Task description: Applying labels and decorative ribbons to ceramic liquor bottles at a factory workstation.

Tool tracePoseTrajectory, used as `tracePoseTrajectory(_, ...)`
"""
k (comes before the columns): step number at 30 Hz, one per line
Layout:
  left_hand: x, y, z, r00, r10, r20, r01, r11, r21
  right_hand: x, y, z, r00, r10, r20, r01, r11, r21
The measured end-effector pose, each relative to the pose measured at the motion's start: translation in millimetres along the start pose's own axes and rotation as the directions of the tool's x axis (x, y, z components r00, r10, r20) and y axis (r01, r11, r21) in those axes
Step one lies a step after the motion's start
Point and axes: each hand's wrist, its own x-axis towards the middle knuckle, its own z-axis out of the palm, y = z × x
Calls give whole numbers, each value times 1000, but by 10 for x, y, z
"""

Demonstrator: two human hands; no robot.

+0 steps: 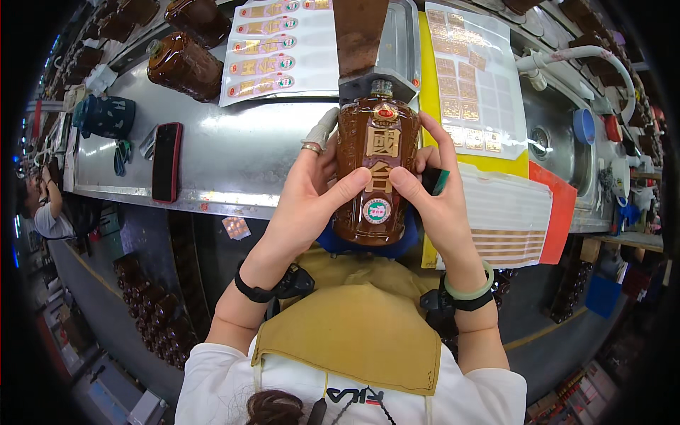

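A brown glass bottle point(353, 145) is held between my two hands at the table's front edge, its neck pointing away from me. Gold character labels point(383, 142) run down its front, with a small red emblem above and a round green-and-white sticker point(377, 210) below. My left hand point(309, 190) wraps the left side, its thumb pressing the lower gold label; it wears a ring and pale finger covers. From the right, my right hand point(440, 202) grips the bottle, thumb on the same label. A small dark green piece point(440, 182) sits by its fingers; how it is held is unclear.
Sheets of gold labels point(467, 85) and long pink-and-gold stickers point(265, 46) lie beyond the bottle. A red-edged phone point(166, 161), a dark pot point(106, 115) and more brown bottles point(185, 67) stand or lie leftward. To the right are a sink point(545, 152) and white pipe point(602, 55).
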Motion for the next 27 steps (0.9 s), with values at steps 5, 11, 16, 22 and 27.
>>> tracePoseTrajectory(5,2,-7,-1,1000,-13,-12,13,1000,0,-5,-3,-1,1000,-2,5,2,1000,-14)
tracePoseTrajectory(11,6,-28,6,1000,-4,-22,5,1000,9,-5,15,-11,1000,-11,1,11,1000,-15)
tracePoseTrajectory(16,-11,-35,10,1000,-1,-23,1,1000,-10,6,-4,-70,1000,-25,13,25,1000,-11)
tracePoseTrajectory(22,-6,-22,-11,999,-37,-35,34,997,-74,-8,-59,-100,1000,26,8,-26,999,-22)
tracePoseTrajectory(27,0,-32,4,999,-17,-38,16,999,-35,-2,-49,-51,1000,-16,-8,16,995,-101)
